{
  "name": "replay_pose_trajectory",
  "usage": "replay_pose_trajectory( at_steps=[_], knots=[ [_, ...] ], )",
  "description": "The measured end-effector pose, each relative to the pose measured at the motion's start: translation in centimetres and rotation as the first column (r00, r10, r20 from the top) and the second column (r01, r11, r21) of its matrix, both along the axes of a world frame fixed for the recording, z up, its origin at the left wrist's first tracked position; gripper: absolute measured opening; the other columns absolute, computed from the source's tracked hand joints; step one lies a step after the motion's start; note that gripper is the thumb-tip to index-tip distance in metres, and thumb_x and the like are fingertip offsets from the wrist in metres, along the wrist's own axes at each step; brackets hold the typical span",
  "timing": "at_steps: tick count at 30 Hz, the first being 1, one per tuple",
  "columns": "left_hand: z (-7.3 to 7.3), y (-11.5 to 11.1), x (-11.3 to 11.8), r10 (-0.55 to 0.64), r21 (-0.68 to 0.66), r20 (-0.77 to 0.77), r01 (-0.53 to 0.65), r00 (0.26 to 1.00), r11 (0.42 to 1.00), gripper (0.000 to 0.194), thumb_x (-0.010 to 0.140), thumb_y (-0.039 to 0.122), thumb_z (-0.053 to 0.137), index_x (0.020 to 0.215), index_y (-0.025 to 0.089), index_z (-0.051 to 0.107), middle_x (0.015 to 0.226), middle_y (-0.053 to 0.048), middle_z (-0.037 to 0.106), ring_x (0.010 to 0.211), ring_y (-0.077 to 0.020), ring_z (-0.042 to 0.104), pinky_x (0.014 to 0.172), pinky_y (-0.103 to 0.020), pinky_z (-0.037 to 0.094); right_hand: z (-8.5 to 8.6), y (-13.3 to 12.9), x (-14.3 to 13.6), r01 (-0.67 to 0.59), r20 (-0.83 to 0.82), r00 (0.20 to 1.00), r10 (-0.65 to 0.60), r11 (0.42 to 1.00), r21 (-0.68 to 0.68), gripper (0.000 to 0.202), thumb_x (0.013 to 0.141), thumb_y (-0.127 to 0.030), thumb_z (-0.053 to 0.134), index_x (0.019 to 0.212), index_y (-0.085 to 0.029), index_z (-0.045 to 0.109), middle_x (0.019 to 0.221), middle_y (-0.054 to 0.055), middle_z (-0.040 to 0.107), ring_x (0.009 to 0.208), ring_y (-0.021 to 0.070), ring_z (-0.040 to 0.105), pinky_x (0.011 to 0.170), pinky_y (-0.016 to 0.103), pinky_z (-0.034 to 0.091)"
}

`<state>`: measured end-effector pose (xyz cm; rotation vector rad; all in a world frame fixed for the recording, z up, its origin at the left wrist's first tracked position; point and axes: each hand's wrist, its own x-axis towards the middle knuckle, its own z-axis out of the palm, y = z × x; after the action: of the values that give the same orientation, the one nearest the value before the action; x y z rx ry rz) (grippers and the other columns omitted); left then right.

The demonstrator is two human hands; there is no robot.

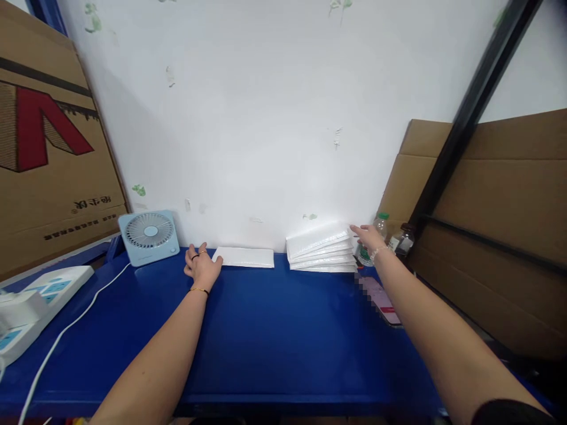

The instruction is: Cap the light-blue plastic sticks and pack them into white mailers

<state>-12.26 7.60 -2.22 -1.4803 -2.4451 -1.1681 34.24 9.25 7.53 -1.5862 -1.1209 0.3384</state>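
Observation:
My left hand (204,267) rests on the blue tabletop with its fingers spread, its thumb at the left end of a flat white packet (247,257). That packet lies against the wall and looks like a folded white padded mailer. To its right a stack of similar white packets (321,248) leans up, fanned and tilted at the left. My right hand (370,237) is at the right end of the stack, fingers stretched out toward its upper edge. Whether those fingertips touch the top packet I cannot tell.
A light blue fan (150,236) stands at the back left, its white cable running past a power strip (48,301). On the right are a phone (381,298), a green-capped bottle (381,223) and a brown-capped bottle (403,239). Cardboard (53,177) flanks the blue table (274,342).

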Motion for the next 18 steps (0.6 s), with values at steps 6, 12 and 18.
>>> replay_pose_trajectory(
  at_steps=[6, 12, 18],
  knots=[
    [2.4, -2.2, 4.8, -0.339, 0.160, -0.170, 0.366, 0.925, 0.917, 0.077, 0.071, 0.052, 0.061, 0.137, 0.023, 0.032, 0.151, -0.012, 0.016, 0.137, -0.0305, 0.017, 0.105, -0.049, 0.026, 3.1, -0.2, -6.6, -0.208, -0.174, 0.954, 0.244, 0.956, 0.205, 0.041, 0.060, -0.018, 0.064, 0.099, -0.021, 0.053, 0.068, -0.005, 0.045, 0.059, 0.0107, 0.048, 0.057, 0.024, 0.043],
    [3.2, -5.6, 9.7, -0.675, 0.086, -0.223, 0.704, 0.703, 0.705, 0.126, 0.049, 0.062, 0.075, 0.146, 0.026, 0.004, 0.152, -0.014, 0.013, 0.138, -0.0354, 0.013, 0.108, -0.051, 0.018, 5.7, -8.8, -16.2, -0.656, -0.220, 0.625, 0.749, 0.656, 0.372, 0.039, 0.063, -0.020, 0.066, 0.099, -0.026, 0.054, 0.069, -0.008, 0.038, 0.059, 0.0069, 0.044, 0.056, 0.021, 0.043],
    [2.8, -6.7, 10.5, -0.789, -0.044, -0.077, 0.789, 0.609, 0.613, 0.121, 0.059, 0.051, 0.070, 0.147, 0.020, -0.006, 0.123, -0.013, 0.053, 0.113, -0.0299, 0.051, 0.098, -0.042, 0.034, 1.5, -11.1, -16.1, -0.535, -0.459, 0.511, 0.727, 0.687, 0.492, 0.037, 0.064, -0.018, 0.070, 0.097, -0.024, 0.056, 0.061, -0.009, 0.039, 0.054, 0.0054, 0.043, 0.056, 0.019, 0.046]
  ],
)
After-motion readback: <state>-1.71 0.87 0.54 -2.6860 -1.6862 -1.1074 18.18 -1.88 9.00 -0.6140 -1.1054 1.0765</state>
